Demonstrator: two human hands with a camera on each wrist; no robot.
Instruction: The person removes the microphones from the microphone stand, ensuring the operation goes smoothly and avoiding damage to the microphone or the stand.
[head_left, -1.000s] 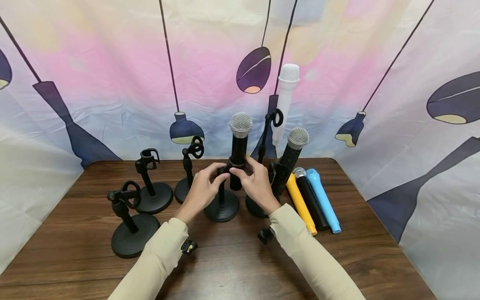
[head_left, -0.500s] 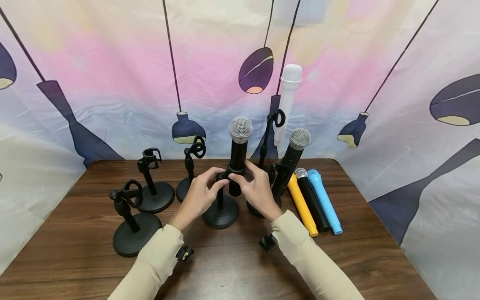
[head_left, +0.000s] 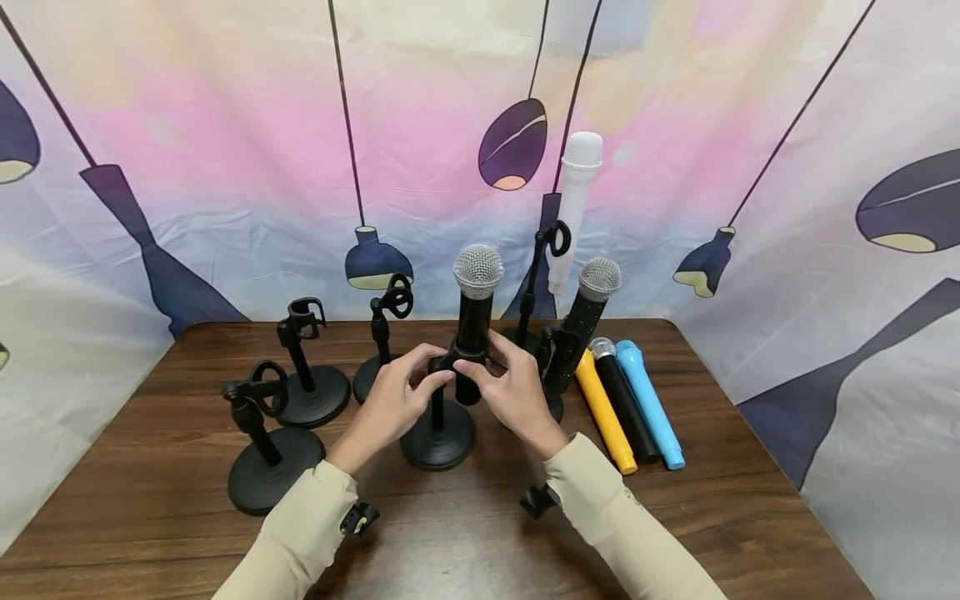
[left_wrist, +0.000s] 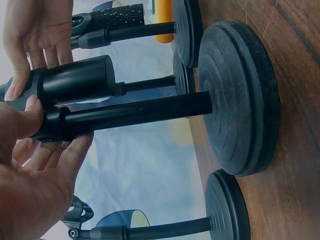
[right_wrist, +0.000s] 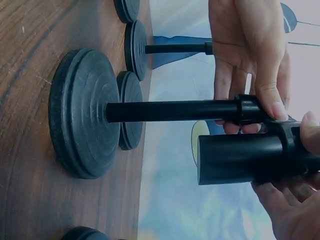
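Black mic [head_left: 474,321] and its stand [head_left: 437,437] have come a touch nearer across the counter [head_left: 457,554], left-hand grip [head_left: 390,404] pinching the stand's neck, right-hand grip [head_left: 519,396] holding the mic around its clip [right_wrist: 287,145]. Head cam gets the silver mesh top [head_left: 478,271] above both grips; only the wrist cams show the flat bottom end [right_wrist: 205,160] hanging beside the pole [right_wrist: 175,111]. Right fingers are half hidden, so can't swear how they wrap.

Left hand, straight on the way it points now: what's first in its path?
Likely the black microphone, mounted on the stand that the left hand grips near its top; it sits just ahead in the head view, though depth there is hard to judge.
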